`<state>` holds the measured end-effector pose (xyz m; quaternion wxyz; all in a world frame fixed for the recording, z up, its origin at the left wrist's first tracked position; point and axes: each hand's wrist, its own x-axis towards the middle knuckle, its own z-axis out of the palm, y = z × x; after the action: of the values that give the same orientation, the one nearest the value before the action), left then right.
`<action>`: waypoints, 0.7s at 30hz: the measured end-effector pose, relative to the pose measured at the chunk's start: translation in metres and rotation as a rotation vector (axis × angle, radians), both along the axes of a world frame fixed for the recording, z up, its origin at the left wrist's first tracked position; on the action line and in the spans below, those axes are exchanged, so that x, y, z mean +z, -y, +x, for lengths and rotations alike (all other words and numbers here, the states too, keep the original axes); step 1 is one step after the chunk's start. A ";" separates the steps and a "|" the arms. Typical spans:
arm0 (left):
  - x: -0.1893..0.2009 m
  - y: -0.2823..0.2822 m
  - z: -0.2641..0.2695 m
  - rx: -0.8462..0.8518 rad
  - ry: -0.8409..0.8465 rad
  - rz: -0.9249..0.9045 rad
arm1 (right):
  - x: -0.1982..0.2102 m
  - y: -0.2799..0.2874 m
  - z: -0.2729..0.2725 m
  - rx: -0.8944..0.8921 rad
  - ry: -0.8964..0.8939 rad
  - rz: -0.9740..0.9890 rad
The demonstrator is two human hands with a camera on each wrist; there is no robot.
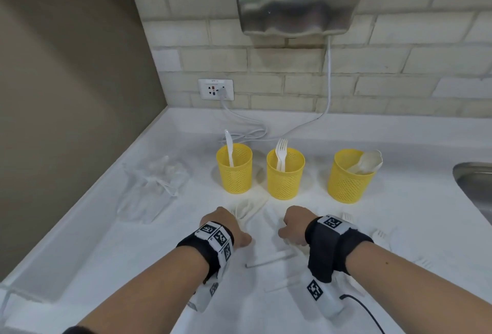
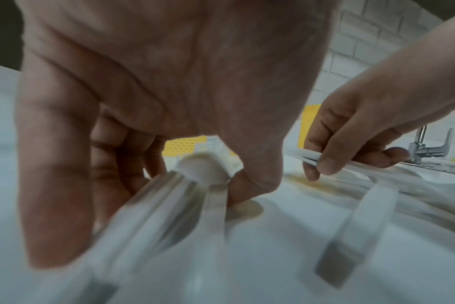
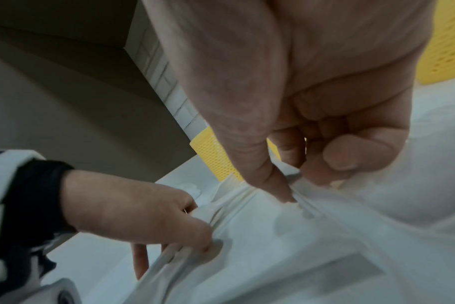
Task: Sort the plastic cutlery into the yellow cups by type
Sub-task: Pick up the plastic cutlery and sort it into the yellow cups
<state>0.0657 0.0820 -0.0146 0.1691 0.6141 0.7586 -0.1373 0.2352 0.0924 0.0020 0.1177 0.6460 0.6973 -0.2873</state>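
Left hand (image 1: 226, 227) pinches spoon handles (image 2: 169, 205); right hand (image 1: 294, 224) pinches cutlery handles (image 2: 312, 157), yellow cups (image 1: 285, 174) beyond.

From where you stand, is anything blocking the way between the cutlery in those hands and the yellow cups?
Nothing visible does. The left hand and right hand each hold white cutlery low over the counter; only bare counter and a few loose pieces lie before the knife cup, fork cup and spoon cup.
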 end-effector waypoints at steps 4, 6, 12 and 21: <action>0.001 -0.001 0.002 -0.131 -0.075 -0.034 | 0.001 -0.001 0.006 -0.015 -0.142 0.025; -0.003 0.000 0.003 -0.157 -0.098 -0.037 | 0.004 0.000 0.009 -0.050 -0.293 0.026; -0.004 0.003 0.002 -0.127 -0.170 0.017 | 0.017 -0.001 0.015 -0.060 -0.572 0.168; 0.000 0.009 0.000 -0.087 0.023 0.067 | 0.027 0.001 0.021 -0.215 -0.798 0.325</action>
<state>0.0652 0.0730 -0.0144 0.1509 0.6532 0.7335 -0.1117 0.2559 0.0916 0.0287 -0.2945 0.5635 0.6531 -0.4114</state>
